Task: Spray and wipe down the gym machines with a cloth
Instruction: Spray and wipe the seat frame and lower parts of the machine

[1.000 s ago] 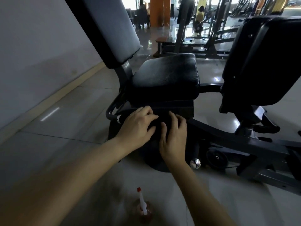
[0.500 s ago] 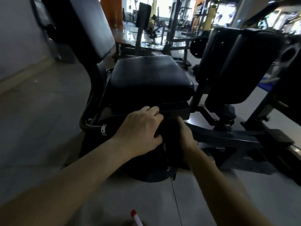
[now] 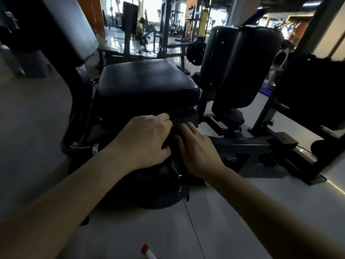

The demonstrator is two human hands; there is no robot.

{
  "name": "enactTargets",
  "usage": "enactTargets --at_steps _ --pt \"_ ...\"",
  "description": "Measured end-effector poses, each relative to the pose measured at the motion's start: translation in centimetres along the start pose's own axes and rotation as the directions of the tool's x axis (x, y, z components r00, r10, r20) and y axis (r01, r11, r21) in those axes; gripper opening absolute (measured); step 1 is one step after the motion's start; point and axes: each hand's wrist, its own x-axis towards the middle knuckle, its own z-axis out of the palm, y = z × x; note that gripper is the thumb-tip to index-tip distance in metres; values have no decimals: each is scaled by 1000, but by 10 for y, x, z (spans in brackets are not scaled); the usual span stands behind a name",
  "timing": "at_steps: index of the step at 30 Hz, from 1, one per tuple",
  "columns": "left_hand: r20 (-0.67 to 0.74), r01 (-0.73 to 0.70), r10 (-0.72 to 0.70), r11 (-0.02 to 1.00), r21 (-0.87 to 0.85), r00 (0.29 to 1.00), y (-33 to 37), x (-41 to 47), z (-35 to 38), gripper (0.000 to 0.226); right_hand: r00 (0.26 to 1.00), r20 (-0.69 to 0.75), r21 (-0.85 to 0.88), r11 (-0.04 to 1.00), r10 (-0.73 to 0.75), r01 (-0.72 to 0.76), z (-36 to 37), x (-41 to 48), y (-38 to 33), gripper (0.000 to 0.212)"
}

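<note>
A black gym machine fills the view, with a padded seat [image 3: 147, 81] and a tilted backrest [image 3: 69, 28]. Both hands work just under the seat's front edge. My left hand [image 3: 143, 141] has its fingers curled round a dark cloth [image 3: 170, 140], which is hard to tell apart from the black frame. My right hand [image 3: 196, 148] lies beside it, fingers fairly straight, pressing on the same dark spot of the frame. The red-tipped white nozzle of the spray bottle [image 3: 147, 253] shows on the floor at the bottom edge; its body is cut off.
Two upright black pads [image 3: 239, 66] stand right of the seat, with the machine's floor rails [image 3: 261, 144] running right. A curved handle bar [image 3: 74, 144] sticks out on the left. Grey tiled floor [image 3: 33, 113] lies to the left; more gym machines stand far behind.
My view has swung right and closer. My right hand has come out from beneath the left and now lies flat beside it. The spray bottle has slid toward the bottom edge.
</note>
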Motion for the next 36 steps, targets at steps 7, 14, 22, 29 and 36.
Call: enactTargets --at_steps 7,14,22,29,36 --pt "-140 146 -149 989 -33 979 12 -19 15 29 860 171 620 626 481 -473 11 33 4 34" --pt "-108 232 -242 968 -99 964 18 -20 9 34 625 508 844 -199 593 -498 29 -3 -23 41" --pt "-48 240 -253 951 -193 966 7 -16 5 30 946 -227 433 894 229 -113 42 -22 -19 40" --pt "-155 207 -257 938 -279 954 8 -23 20 15 949 -137 28 959 283 -281 13 43 -13 42" --pt "-199 207 -275 929 -307 940 11 -25 25 11 750 126 585 562 650 -585 13 57 -10 38"
